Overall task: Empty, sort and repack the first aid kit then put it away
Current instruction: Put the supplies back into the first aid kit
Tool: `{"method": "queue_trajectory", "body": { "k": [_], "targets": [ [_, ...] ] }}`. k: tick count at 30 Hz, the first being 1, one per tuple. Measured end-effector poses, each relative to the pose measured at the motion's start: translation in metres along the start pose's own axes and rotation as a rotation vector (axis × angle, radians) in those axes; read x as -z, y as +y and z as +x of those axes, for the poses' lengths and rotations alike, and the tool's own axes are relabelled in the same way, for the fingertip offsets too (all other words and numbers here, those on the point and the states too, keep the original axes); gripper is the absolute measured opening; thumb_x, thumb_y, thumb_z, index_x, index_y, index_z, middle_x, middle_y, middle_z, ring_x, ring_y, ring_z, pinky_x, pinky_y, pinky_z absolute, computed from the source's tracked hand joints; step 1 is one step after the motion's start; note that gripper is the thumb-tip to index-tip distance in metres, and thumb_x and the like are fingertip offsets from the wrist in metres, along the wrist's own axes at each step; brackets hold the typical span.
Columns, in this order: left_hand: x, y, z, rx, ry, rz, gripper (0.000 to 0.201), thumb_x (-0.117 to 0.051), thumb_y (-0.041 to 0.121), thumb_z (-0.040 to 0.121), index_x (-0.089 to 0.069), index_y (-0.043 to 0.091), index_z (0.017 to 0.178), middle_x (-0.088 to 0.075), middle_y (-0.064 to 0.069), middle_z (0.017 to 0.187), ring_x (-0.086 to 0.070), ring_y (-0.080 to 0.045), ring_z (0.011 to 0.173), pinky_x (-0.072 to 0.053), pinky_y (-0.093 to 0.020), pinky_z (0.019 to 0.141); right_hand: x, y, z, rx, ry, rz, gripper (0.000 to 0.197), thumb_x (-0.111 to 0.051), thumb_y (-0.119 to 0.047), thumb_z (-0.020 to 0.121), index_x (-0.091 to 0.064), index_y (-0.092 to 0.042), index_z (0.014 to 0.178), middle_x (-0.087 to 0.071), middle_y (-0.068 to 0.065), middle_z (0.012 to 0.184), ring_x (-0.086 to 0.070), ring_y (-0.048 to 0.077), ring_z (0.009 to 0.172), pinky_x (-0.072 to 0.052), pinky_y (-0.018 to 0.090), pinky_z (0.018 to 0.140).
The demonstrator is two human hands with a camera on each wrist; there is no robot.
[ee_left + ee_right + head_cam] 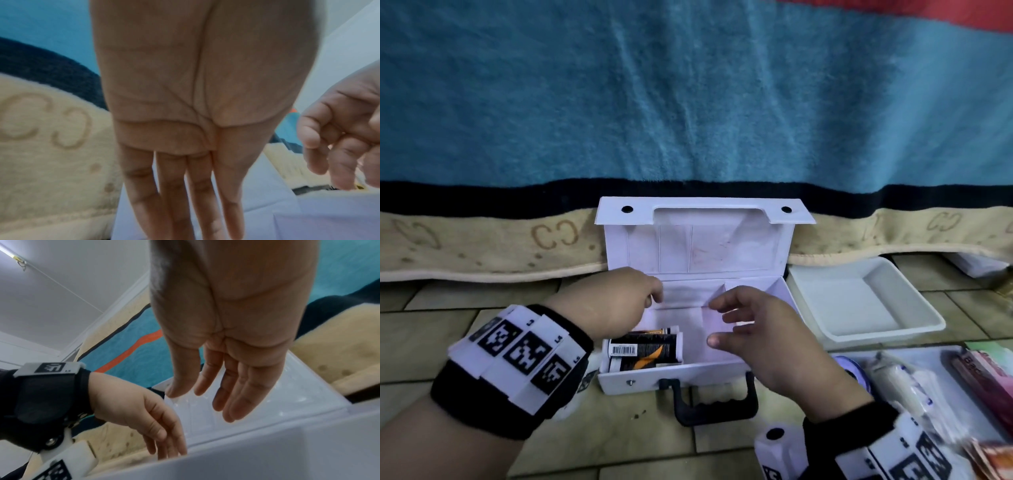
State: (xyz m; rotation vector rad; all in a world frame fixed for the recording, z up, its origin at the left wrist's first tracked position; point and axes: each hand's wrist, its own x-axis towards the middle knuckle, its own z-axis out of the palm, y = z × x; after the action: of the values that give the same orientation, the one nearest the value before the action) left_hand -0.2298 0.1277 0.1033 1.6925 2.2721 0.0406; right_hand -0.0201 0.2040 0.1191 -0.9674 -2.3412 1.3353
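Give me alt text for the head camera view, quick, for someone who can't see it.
Both hands, left hand and right hand, hover empty and open over an open white first aid case on a tiled floor; black-and-orange tubes lie in its left end. An empty white tray and sorted supplies sit to the right.

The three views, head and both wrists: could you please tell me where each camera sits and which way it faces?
Head: worn on the head, looking forward and down at the open first aid kit on the tiled floor; both hands and wristbands show.
Left wrist: under the left hand, looking along its straight fingers at the kit's white inside.
Right wrist: under the right hand, looking along relaxed fingers towards the kit lid.
Shared: each wrist view catches the other hand; all show the blue blanket.
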Motion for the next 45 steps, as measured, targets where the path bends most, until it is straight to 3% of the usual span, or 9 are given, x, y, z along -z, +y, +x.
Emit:
{"method": "queue_trajectory", "body": {
  "k": [9, 16, 20, 22, 24, 26, 29, 38, 45],
  "targets": [
    [0.025, 0.057, -0.014, -0.07, 0.036, 0.011, 0.031, -0.038, 0.015, 0.098, -0.055, 0.03, 0.119, -0.06, 0.01, 0.118, -0.053, -0.01, 0.108, -0.045, -0.03, 0.093, 0.05, 0.013, -0.045, -0.011, 0.162, 0.056, 0.033, -0.077, -0.017, 0.074, -0.06, -0.041, 0.089, -0.061, -0.017, 0.094, -0.06, 0.0, 0.088, -0.043, 0.006, 0.064],
    [0.026, 0.171, -0.013, -0.278, 0.123, -0.066, 0.024, -0.043, 0.028, 0.097, -0.057, 0.031, 0.116, -0.058, 0.014, 0.116, -0.053, -0.007, 0.103, -0.045, -0.028, 0.09, 0.135, 0.058, -0.091, -0.079, 0.398, -0.049, 0.031, -0.078, -0.011, 0.072, -0.062, -0.035, 0.084, -0.066, -0.015, 0.09, -0.065, 0.005, 0.087, -0.047, 0.014, 0.069],
    [0.005, 0.232, -0.004, -0.335, 0.124, -0.087, 0.02, -0.046, 0.033, 0.095, -0.058, 0.028, 0.11, -0.057, 0.01, 0.109, -0.054, -0.01, 0.098, -0.046, -0.03, 0.085, 0.184, 0.091, -0.118, -0.199, 0.521, -0.226, 0.02, -0.076, -0.023, 0.075, -0.062, -0.033, 0.086, -0.066, -0.012, 0.086, -0.065, 0.007, 0.077, -0.044, 0.015, 0.054],
    [-0.008, 0.259, 0.001, -0.347, 0.098, -0.084, 0.019, -0.046, 0.033, 0.095, -0.058, 0.027, 0.108, -0.056, 0.008, 0.106, -0.054, -0.013, 0.096, -0.046, -0.032, 0.084, 0.204, 0.11, -0.127, -0.279, 0.543, -0.37, 0.019, -0.072, -0.029, 0.077, -0.062, -0.031, 0.093, -0.067, -0.008, 0.091, -0.065, 0.011, 0.078, -0.047, 0.023, 0.057],
    [-0.018, 0.281, 0.006, -0.356, 0.077, -0.094, 0.019, -0.046, 0.034, 0.094, -0.058, 0.027, 0.107, -0.056, 0.008, 0.105, -0.055, -0.013, 0.096, -0.046, -0.032, 0.084, 0.22, 0.134, -0.131, -0.322, 0.526, -0.509, 0.027, -0.07, -0.031, 0.078, -0.064, -0.025, 0.103, -0.066, -0.002, 0.101, -0.06, 0.014, 0.084, -0.045, 0.025, 0.069],
    [-0.026, 0.299, 0.011, -0.35, 0.063, -0.119, 0.02, -0.048, 0.035, 0.093, -0.058, 0.026, 0.108, -0.057, 0.009, 0.105, -0.056, -0.012, 0.094, -0.048, -0.033, 0.084, 0.23, 0.156, -0.133, -0.339, 0.499, -0.61, 0.031, -0.069, -0.034, 0.08, -0.064, -0.021, 0.108, -0.064, 0.001, 0.106, -0.055, 0.014, 0.085, -0.038, 0.024, 0.071],
    [-0.036, 0.316, 0.018, -0.34, 0.062, -0.105, 0.02, -0.048, 0.036, 0.093, -0.059, 0.026, 0.105, -0.058, 0.008, 0.106, -0.057, -0.014, 0.093, -0.048, -0.034, 0.083, 0.235, 0.18, -0.13, -0.384, 0.444, -0.639, 0.038, -0.064, -0.046, 0.081, -0.063, -0.019, 0.108, -0.063, 0.003, 0.105, -0.059, 0.02, 0.088, -0.044, 0.027, 0.072],
    [-0.05, 0.33, 0.029, -0.234, 0.078, -0.108, 0.019, -0.048, 0.04, 0.093, -0.058, 0.027, 0.104, -0.057, 0.009, 0.105, -0.057, -0.013, 0.092, -0.046, -0.028, 0.076, 0.233, 0.196, -0.113, -0.472, 0.198, -0.677, 0.033, -0.056, -0.03, 0.085, -0.05, -0.011, 0.112, -0.067, 0.009, 0.104, -0.062, 0.028, 0.098, -0.05, 0.032, 0.076],
    [-0.049, 0.315, 0.026, -0.193, 0.084, -0.162, 0.017, -0.048, 0.036, 0.093, -0.059, 0.026, 0.101, -0.059, 0.009, 0.103, -0.057, -0.011, 0.088, -0.048, -0.031, 0.082, 0.246, 0.171, -0.112, -0.472, 0.161, -0.835, 0.027, -0.052, -0.037, 0.084, -0.066, -0.014, 0.087, -0.068, 0.007, 0.086, -0.064, 0.025, 0.079, -0.046, 0.028, 0.06]
  ]
}}
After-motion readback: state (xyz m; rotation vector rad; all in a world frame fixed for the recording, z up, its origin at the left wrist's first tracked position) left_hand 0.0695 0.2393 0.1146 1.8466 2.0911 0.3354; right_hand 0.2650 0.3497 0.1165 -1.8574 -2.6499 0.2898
